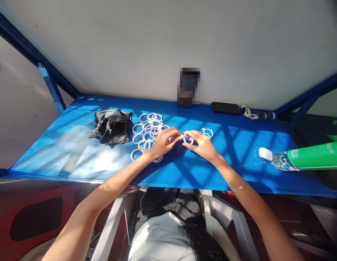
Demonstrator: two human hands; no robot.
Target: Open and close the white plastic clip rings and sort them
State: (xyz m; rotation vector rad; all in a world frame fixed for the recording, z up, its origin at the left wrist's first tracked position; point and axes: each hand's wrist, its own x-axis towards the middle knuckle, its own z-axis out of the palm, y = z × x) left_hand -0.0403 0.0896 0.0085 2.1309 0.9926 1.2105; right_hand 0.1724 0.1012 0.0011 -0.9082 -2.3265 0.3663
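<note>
Over the middle of the blue table (168,177), my right hand (202,146) grips a small white plastic ring (184,139) between thumb and fingers. My left hand (163,143) pinches at the ring's left side with its fingertips; what exactly lies between them is too small to make out. Just left of my left hand, and partly hidden behind it, several white rings with little knobs (149,133) lie in a loose, overlapping heap. Another white ring (211,132) rests alone on the table, just beyond my right hand.
A crumpled black plastic bag (111,125) sits left of the heap. Along the wall are a pixelated dark upright object (188,88), a black phone (226,108), a white strap (248,113) and glasses (262,115). At right are a white case (265,153) and a green-labelled bottle (315,156).
</note>
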